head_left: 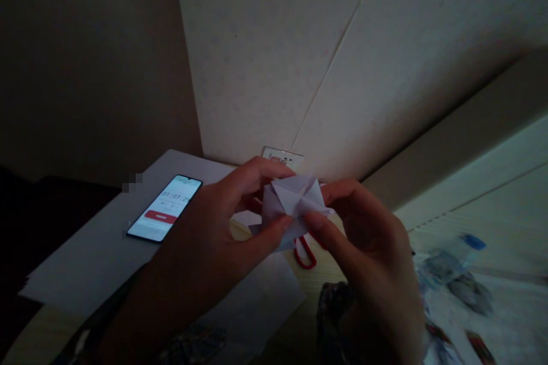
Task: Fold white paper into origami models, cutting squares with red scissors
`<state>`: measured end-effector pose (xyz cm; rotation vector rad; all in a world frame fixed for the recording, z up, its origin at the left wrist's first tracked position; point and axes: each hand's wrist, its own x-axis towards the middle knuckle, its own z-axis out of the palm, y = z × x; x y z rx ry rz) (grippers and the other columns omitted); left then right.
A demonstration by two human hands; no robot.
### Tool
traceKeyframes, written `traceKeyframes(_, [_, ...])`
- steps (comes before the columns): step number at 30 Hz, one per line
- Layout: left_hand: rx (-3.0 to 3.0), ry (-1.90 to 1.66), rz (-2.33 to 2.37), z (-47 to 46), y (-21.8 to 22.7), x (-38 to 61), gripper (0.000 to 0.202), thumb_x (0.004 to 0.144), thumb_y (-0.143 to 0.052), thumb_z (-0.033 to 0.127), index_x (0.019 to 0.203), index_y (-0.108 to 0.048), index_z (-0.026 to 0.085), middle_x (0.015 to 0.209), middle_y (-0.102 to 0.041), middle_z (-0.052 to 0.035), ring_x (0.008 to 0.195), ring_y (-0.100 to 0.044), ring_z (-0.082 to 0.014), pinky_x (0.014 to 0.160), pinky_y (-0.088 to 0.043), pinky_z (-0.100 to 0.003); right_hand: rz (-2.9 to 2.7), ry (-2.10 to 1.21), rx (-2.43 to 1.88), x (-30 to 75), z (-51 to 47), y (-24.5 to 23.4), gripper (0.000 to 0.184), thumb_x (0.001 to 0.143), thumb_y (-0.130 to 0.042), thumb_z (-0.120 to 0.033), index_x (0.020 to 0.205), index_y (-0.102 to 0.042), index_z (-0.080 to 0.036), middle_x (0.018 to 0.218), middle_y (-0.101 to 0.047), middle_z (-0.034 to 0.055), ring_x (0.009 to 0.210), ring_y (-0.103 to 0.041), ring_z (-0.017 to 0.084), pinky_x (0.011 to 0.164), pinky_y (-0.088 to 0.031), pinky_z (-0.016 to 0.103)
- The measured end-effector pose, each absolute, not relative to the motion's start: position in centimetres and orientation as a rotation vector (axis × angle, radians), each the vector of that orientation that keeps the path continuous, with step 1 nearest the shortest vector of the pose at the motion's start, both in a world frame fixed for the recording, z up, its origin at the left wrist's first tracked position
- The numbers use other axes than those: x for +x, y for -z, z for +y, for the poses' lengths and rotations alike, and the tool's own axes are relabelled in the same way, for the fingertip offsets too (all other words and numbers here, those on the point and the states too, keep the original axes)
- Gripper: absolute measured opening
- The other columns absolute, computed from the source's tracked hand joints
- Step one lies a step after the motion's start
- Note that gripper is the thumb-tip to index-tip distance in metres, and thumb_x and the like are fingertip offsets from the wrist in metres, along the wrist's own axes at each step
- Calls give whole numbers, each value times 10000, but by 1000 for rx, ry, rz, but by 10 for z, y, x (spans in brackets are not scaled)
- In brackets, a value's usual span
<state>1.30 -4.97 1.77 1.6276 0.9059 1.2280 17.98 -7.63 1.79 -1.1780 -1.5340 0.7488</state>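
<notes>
A small folded piece of white paper [295, 197], with creased flaps meeting near its middle, is held up above the table between both hands. My left hand [222, 222] grips its left side, thumb on the near face and fingers behind. On the right side, my right hand [363, 228] pinches the paper between thumb and fingers. Below the paper, red-handled scissors [305, 254] lie on the table, partly hidden by the paper and my right hand.
White paper sheets [85, 262] cover the table's left part, with a lit phone [165, 208] showing a timer on top. A wall socket [282, 155] is behind the hands. At the right are a blue-capped plastic bottle [454, 259] and blurred clutter.
</notes>
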Motion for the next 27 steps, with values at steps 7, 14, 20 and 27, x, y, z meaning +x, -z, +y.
traceKeyframes(7, [1548, -1278, 889, -45, -15, 13, 282, 709, -750, 218, 970, -677, 296, 894, -747, 42, 799, -721, -182, 702, -590, -240, -1396, -806, -1132, 178, -76, -19, 124, 794, -731, -211, 757, -619, -249, 690, -642, -60, 612, -578, 98, 497, -417, 195])
traceKeyframes(14, [1631, -1338, 1011, -47, -14, 17, 148, 728, -726, 196, 847, -713, 283, 811, -739, 64, 745, -699, -151, 692, -569, -222, -1365, -849, -1123, 176, -74, -19, 192, 756, -743, -133, 852, -647, -268, 715, -669, -72, 624, -633, 87, 506, -463, 166])
traceKeyframes(20, [1609, -1345, 960, -47, -13, 16, 181, 741, -733, 171, 875, -720, 292, 840, -755, 73, 778, -704, -133, 720, -562, -185, -1392, -738, -1160, 173, -74, -18, 184, 762, -724, -124, 854, -644, -262, 647, -621, -82, 573, -592, 76, 502, -452, 161])
traceKeyframes(27, [1389, -1178, 864, -41, -19, 15, 110, 732, -749, 200, 826, -732, 253, 758, -768, 46, 736, -725, -150, 680, -571, -192, -1414, -735, -1205, 175, -76, -18, 101, 794, -701, -176, 834, -650, -252, 626, -603, -79, 558, -574, 83, 496, -421, 182])
